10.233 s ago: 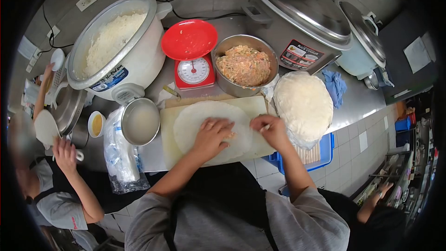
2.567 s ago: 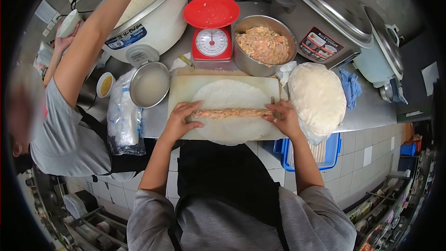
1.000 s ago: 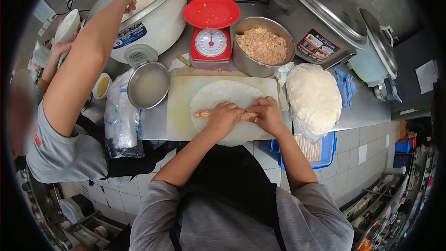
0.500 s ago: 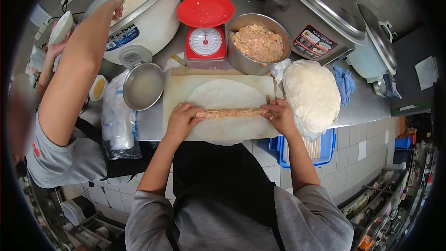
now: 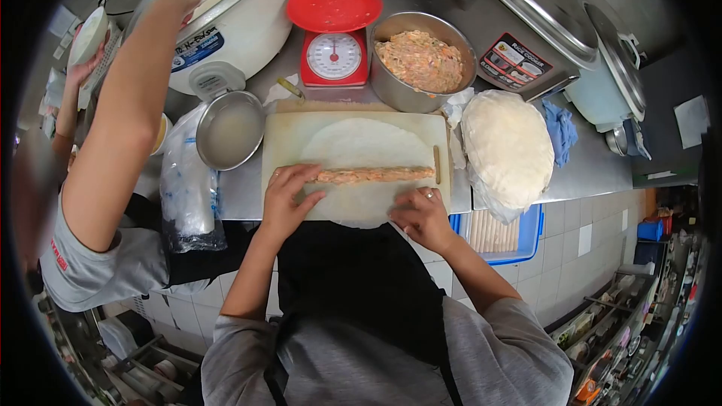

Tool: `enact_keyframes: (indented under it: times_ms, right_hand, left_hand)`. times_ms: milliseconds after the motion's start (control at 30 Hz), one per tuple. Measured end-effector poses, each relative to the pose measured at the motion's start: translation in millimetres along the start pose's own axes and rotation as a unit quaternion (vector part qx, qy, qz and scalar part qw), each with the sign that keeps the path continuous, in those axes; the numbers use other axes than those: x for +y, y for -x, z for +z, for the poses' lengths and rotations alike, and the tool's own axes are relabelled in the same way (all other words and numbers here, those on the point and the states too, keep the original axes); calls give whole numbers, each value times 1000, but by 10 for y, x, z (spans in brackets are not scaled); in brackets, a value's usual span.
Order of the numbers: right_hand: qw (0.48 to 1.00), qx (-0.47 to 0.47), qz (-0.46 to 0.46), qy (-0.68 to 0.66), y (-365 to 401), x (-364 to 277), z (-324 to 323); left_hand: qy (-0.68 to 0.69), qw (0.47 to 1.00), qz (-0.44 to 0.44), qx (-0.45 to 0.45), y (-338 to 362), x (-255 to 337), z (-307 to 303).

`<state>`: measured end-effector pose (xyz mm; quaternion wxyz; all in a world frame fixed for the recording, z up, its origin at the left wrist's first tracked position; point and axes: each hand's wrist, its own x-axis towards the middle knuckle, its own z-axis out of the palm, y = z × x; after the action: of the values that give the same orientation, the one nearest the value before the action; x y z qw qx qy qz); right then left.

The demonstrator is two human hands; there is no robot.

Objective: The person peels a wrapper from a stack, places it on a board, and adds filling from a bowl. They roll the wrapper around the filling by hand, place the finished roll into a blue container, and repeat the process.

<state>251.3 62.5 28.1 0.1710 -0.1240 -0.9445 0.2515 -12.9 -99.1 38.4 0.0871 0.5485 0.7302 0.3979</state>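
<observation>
A round, thin white wrapper [image 5: 361, 143] lies on the cutting board [image 5: 280, 133], its near part hanging at the board's front edge. Across it runs a long, thin strip of orange filling [image 5: 374, 174]. My left hand [image 5: 289, 197] is open, its fingertips touching the strip's left end and its thumb apart over the wrapper. By the wrapper's near right edge, my right hand [image 5: 423, 215] has its fingers curled in; whether they grip the edge is hidden. To the right of the board sits a stack of white wrappers [image 5: 508, 152].
Behind the board stand a red scale [image 5: 335, 56] and a metal pot of filling [image 5: 425, 64]. A metal bowl of cloudy liquid [image 5: 230, 131] is at left. A blue-rimmed tray [image 5: 535, 237] of rolls sits below right. A co-worker's arm [image 5: 124, 128] reaches into a large cooker [image 5: 259, 26].
My right hand has left the strip's right end and moved down and left to the wrapper's near edge. My left thumb has come off the strip. The view has shifted slightly.
</observation>
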Motion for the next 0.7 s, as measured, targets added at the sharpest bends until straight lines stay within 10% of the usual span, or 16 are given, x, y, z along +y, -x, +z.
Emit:
enact_keyframes:
  times_ms: [233, 433, 533, 700]
  right_hand:
    - [996, 58, 50, -41, -809, 306, -207]
    - [982, 12, 138, -126, -1003, 569, -61]
    - [997, -7, 56, 45, -961, 582, -113]
    - [998, -34, -23, -41, -772, 388, -152]
  left_hand:
    - [-105, 957, 259, 78, 220, 221, 358]
    - [-117, 980, 162, -2, -157, 300, 809]
    - [-137, 979, 148, -18, -210, 232, 863]
    - [-120, 984, 122, -44, -253, 189, 890]
